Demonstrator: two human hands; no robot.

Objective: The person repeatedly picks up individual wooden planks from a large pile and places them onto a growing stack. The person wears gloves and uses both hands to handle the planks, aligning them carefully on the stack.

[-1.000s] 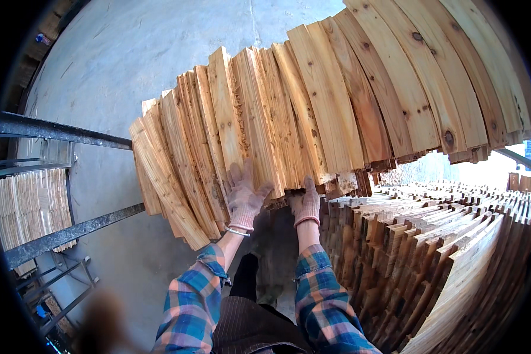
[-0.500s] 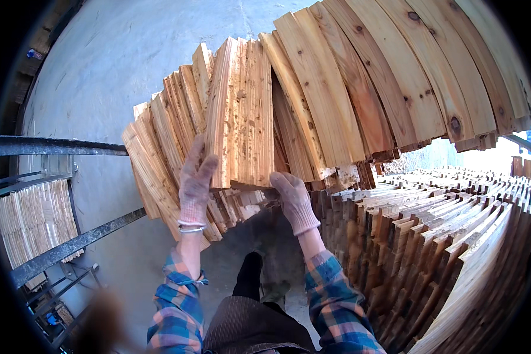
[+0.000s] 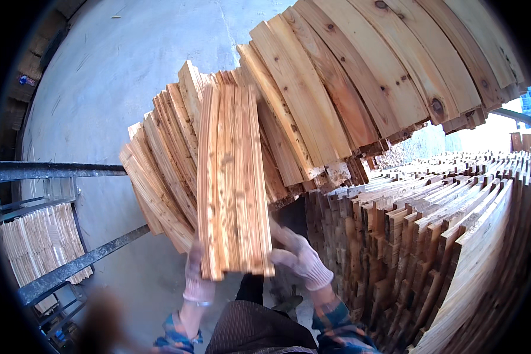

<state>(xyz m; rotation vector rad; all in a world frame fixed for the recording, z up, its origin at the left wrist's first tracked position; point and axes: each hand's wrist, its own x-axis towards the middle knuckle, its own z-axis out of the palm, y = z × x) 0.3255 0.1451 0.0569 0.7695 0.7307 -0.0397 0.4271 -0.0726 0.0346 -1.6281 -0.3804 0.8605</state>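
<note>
A bundle of narrow wooden boards [image 3: 233, 183], pressed side by side, is held between my two gloved hands with its near end toward my body. My left hand [image 3: 198, 276] grips the bundle's left side near that end; most of its fingers are hidden by the wood. Against the right side sits my right hand [image 3: 304, 261], thumb at the near corner and fingers reaching along the edge, slightly blurred. Behind and to the left of the bundle stands a row of similar boards [image 3: 165, 147], partly covered by it.
Wider knotty boards [image 3: 360, 76] lean in a row at upper right. A tall stack of boards [image 3: 389, 253] stands on my right. Two dark metal bars [image 3: 82, 253] run in from the left, near another board stack [image 3: 44, 242] lower down. Grey concrete floor [image 3: 135, 53] lies beyond.
The bundle has come away from the row, toward my body, and both hands have drawn back with it. My view has shifted slightly.
</note>
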